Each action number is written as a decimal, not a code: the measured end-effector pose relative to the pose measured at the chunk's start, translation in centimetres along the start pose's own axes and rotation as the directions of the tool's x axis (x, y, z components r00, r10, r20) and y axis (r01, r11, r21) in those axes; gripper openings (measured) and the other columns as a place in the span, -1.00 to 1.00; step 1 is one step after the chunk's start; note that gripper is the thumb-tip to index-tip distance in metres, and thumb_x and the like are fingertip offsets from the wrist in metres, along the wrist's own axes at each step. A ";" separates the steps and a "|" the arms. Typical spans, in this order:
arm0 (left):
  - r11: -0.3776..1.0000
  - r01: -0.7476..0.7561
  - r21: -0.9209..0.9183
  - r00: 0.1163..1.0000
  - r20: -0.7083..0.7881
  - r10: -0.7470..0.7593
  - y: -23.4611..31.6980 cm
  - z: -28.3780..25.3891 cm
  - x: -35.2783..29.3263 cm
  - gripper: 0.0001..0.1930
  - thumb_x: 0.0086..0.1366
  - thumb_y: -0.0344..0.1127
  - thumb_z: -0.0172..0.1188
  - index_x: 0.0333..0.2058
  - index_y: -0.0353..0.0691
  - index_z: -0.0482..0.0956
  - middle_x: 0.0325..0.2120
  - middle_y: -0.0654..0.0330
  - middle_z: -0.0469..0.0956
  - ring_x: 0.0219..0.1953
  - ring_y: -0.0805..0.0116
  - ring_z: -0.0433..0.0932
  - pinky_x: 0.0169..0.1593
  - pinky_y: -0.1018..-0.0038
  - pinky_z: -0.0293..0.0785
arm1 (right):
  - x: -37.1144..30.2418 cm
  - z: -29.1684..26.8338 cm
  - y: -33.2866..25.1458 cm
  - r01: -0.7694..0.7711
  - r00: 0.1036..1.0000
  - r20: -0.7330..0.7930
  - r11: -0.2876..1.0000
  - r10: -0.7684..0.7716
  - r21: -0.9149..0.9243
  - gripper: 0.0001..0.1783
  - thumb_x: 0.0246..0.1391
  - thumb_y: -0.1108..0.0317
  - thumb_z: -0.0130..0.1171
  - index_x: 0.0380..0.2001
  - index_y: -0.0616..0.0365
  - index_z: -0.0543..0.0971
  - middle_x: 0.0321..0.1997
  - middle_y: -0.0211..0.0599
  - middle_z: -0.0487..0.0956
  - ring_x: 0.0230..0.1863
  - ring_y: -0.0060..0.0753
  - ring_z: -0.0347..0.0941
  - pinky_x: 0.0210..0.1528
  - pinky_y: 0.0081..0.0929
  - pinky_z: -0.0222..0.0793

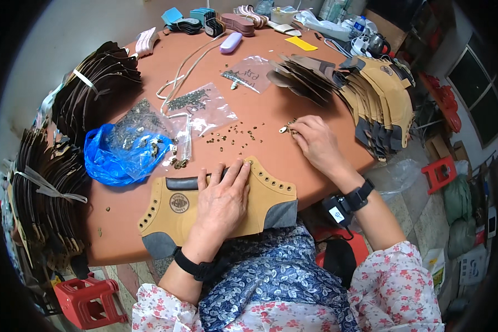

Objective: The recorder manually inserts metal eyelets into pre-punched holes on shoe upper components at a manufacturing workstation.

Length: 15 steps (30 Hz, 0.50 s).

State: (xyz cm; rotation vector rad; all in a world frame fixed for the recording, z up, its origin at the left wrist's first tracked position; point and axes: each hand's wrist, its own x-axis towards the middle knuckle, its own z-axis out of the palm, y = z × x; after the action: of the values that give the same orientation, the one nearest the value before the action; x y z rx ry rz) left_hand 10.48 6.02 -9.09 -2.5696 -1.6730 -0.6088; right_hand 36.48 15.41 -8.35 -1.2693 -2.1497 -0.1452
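A tan and grey shoe upper [249,213] lies at the table's near edge, with rows of eyelets along both sides, a dark padded strip and a round dark print. My left hand [222,202] rests flat on its middle, fingers stretched out and pressing it down. To the right, my right hand [317,143] is at the tabletop with thumb and fingertips pinched together over small shiny metal fittings [284,129]. What lies between those fingertips is mostly hidden. Small brass-coloured eyelets [243,134] are scattered beyond the upper.
A blue plastic bag [113,160] of metal parts and a clear bag of eyelets [202,105] lie left of centre. Dark bundled uppers [97,88] stand at left, tan stacked uppers [379,97] at right. A lilac case [231,43] lies farther back. Red stools [88,301] stand below.
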 end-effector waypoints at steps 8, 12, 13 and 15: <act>1.000 0.008 -0.010 1.000 0.018 -0.008 0.2 -0.4 0.1 -0.56 0.37 -0.23 0.13 0.21 -0.06 0.47 0.19 0.28 0.44 0.20 0.18 0.38 0.30 -0.12 0.16 | 2.4 2.4 0.7 0.310 0.947 0.178 0.909 -0.269 -0.278 -0.97 -0.04 0.46 0.13 -0.46 0.11 0.53 -0.32 -0.27 0.52 -0.13 -0.21 0.45 -0.09 -0.25 0.29; 1.000 0.007 -0.014 1.000 0.017 -0.006 0.1 -0.3 0.0 -0.56 0.36 -0.23 0.13 0.21 -0.08 0.46 0.19 0.26 0.43 0.20 0.16 0.38 0.30 -0.13 0.15 | 2.3 2.0 -0.2 0.300 0.952 0.112 0.939 -0.284 -0.167 -0.98 -0.03 0.48 0.13 -0.46 0.11 0.50 -0.38 -0.25 0.50 -0.18 -0.15 0.45 -0.09 -0.21 0.29; 1.000 0.005 -0.017 1.000 0.017 -0.005 0.1 -0.3 0.0 -0.56 0.36 -0.23 0.13 0.21 -0.09 0.46 0.19 0.26 0.43 0.20 0.16 0.38 0.30 -0.13 0.15 | 1.9 1.7 -0.8 0.256 0.963 0.113 0.960 -0.243 -0.116 -0.97 -0.02 0.48 0.14 -0.46 0.12 0.50 -0.40 -0.22 0.49 -0.20 -0.12 0.46 -0.11 -0.19 0.32; 1.000 0.013 -0.017 1.000 0.010 -0.013 -0.1 -0.1 -0.2 -0.56 0.36 -0.23 0.12 0.21 -0.09 0.46 0.19 0.25 0.44 0.20 0.16 0.38 0.30 -0.13 0.15 | 0.8 1.2 -2.8 0.166 0.979 0.121 0.986 -0.164 -0.004 -0.96 0.00 0.50 0.16 -0.45 0.14 0.49 -0.42 -0.18 0.48 -0.24 -0.05 0.47 -0.14 -0.13 0.36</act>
State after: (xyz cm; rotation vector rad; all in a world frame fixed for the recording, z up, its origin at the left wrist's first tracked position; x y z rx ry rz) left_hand 10.30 5.82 -9.10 -2.5798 -1.6966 -0.6147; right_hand 33.39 14.99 -8.29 -1.1320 -2.3614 -0.1565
